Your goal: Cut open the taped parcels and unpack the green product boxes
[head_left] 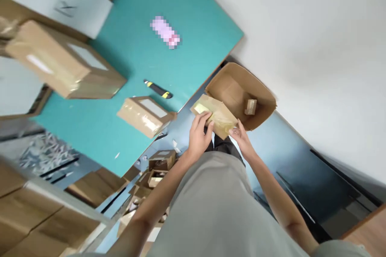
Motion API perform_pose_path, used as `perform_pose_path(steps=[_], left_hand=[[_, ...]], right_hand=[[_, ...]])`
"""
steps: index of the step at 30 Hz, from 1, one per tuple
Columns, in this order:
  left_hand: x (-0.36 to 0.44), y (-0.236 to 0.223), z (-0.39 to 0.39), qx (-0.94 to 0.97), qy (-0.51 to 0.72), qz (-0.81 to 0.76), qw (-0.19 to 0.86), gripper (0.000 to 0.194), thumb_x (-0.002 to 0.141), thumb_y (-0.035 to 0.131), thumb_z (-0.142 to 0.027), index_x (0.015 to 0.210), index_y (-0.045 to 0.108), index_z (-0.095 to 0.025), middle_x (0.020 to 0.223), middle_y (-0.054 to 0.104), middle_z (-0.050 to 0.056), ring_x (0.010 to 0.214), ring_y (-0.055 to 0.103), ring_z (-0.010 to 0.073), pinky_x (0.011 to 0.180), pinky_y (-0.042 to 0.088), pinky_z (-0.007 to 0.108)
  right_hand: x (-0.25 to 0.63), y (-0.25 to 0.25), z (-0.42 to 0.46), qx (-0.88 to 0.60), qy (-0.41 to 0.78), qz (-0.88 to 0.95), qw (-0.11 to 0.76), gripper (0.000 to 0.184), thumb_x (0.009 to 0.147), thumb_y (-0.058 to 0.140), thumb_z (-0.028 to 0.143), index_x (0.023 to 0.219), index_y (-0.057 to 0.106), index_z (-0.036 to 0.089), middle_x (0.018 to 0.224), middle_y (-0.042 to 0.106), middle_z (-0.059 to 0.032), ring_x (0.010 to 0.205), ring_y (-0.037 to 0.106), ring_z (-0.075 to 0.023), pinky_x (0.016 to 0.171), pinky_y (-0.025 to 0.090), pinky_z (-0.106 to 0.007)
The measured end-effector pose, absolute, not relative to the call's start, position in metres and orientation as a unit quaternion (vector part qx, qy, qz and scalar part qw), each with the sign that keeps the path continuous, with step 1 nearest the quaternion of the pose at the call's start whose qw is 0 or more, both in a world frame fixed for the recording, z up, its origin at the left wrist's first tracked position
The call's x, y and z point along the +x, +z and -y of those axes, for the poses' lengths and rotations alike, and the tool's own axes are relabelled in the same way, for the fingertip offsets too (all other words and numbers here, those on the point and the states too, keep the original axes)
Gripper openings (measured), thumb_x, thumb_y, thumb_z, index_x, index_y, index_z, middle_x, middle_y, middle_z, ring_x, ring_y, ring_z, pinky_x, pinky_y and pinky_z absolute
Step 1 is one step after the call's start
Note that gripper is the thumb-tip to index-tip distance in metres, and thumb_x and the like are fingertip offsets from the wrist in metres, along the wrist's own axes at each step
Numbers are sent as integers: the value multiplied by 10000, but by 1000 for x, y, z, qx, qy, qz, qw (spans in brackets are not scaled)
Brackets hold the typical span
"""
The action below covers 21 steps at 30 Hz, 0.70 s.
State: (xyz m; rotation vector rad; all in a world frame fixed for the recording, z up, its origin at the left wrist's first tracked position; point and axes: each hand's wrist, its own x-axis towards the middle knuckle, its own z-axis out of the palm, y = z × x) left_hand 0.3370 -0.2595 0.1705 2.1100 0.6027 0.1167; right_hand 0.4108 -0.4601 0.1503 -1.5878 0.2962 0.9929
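Observation:
In front of my body a small taped cardboard box point(221, 109) is held between both hands, tilted, with clear tape glinting along its side. My left hand point(199, 134) grips its near left side, fingers bent over the taped face. At the lower right corner my right hand point(242, 138) has its thumb and fingers closed on the box. Just beyond it stands an open, empty-walled cardboard carton point(223, 80) with a small brown taped piece point(251, 107) inside.
The green table point(196, 20) to the left carries a black and yellow utility knife point(158, 89), a small taped box point(144, 118), a larger box point(66, 64) and a blurred pink item point(165, 31). Several boxes point(163, 160) lie below the table edge. A white wall point(316, 48) rises at right.

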Motion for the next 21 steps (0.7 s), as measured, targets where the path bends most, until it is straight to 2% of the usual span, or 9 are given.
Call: perform_pose_path(steps=[2, 5, 7, 12, 15, 18, 21], left_hand=[[320, 191, 243, 861, 70, -257, 432, 399, 1170, 487, -397, 1510, 674, -302, 1528, 705, 144, 1559, 599, 299, 1345, 479, 541], [294, 198, 218, 867, 104, -285, 395, 403, 1170, 471, -348, 1509, 683, -295, 1542, 705, 140, 1630, 531, 311, 1395, 396, 597], [275, 190, 199, 859, 132, -316, 380, 417, 1167, 456, -308, 1522, 670, -268, 1563, 688, 157, 1661, 491, 312, 1408, 363, 605], [225, 153, 145, 821, 138, -438, 338, 477, 1108, 457, -209, 1562, 607, -199, 1643, 605, 193, 1667, 474, 308, 1419, 357, 542], [206, 134, 114, 798, 114, -506, 307, 573, 1029, 514, -164, 1602, 535, -176, 1711, 528, 220, 1654, 475, 346, 1407, 365, 582], [203, 127, 100, 795, 92, -537, 268, 596, 978, 553, -155, 1573, 536, -126, 1672, 533, 271, 1629, 490, 394, 1377, 393, 624], [219, 125, 115, 828, 62, -516, 210, 536, 975, 582, -185, 1500, 593, -78, 1639, 527, 329, 1657, 434, 457, 1374, 365, 671]], right_hand=[[410, 157, 431, -661, 460, -94, 586, 1139, 849, 882, 548, 1818, 328, 320, 1376, 804, -97, 1394, 723, -341, 1299, 494, -580], [406, 152, 375, -614, 505, -24, 606, 1087, 853, 896, 480, 1786, 362, 314, 1508, 748, -99, 1445, 693, -311, 1293, 508, -523], [401, 140, 331, -594, 526, 21, 609, 1049, 850, 895, 427, 1757, 385, 295, 1590, 700, -94, 1493, 655, -296, 1313, 489, -498], [368, 100, 224, -572, 561, 102, 589, 1097, 855, 855, 338, 1796, 298, 245, 1756, 547, -91, 1605, 540, -259, 1393, 370, -477], [351, 82, 177, -587, 594, 123, 536, 1084, 838, 847, 271, 1796, 343, 200, 1806, 484, -99, 1694, 421, -286, 1429, 285, -473], [345, 71, 160, -606, 612, 138, 489, 987, 825, 822, 194, 1746, 467, 186, 1770, 537, -103, 1713, 384, -314, 1432, 259, -473], [352, 60, 182, -583, 627, 128, 501, 860, 858, 796, 197, 1685, 559, 198, 1635, 677, -106, 1588, 554, -310, 1370, 382, -489]])
